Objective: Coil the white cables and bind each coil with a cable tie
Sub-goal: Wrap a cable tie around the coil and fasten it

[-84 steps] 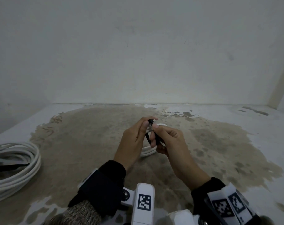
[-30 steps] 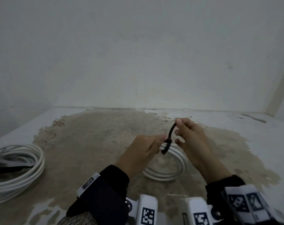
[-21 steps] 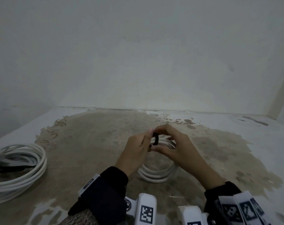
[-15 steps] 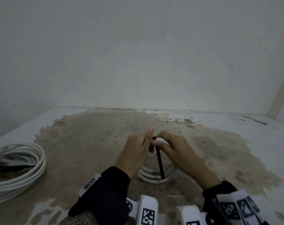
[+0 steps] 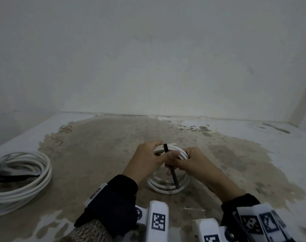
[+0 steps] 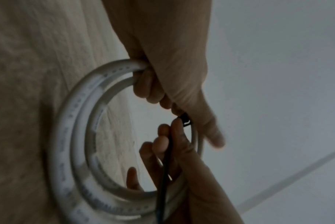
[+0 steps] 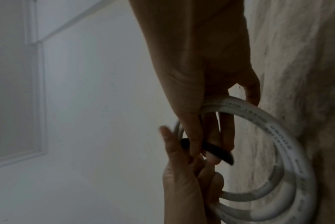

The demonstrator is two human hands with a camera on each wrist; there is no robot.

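A small white cable coil [image 5: 166, 189] stands upright on the stained floor, held at its top by both hands. My left hand [image 5: 147, 161] grips the top of the coil [image 6: 72, 136], fingers curled round the strands. A black cable tie [image 5: 173, 175] is looped around the top strands, and its tail hangs down toward me. My right hand [image 5: 192, 163] pinches that tail [image 7: 216, 149] just below the loop, with the coil [image 7: 289, 144] running past its fingers. The tie's head [image 6: 184, 119] sits between the two hands.
A larger white cable coil [image 5: 26, 175] lies on the floor at the left, with a black tie [image 5: 14, 177] across it. White walls close the floor at the back and left. Bare stained concrete [image 5: 105, 154] lies between the two coils.
The right hand pulled the tie's tail up, then brought it down across the coil's opening. Since half a second ago the tail sits lower and closer to me, and the loop shows around the top strands.
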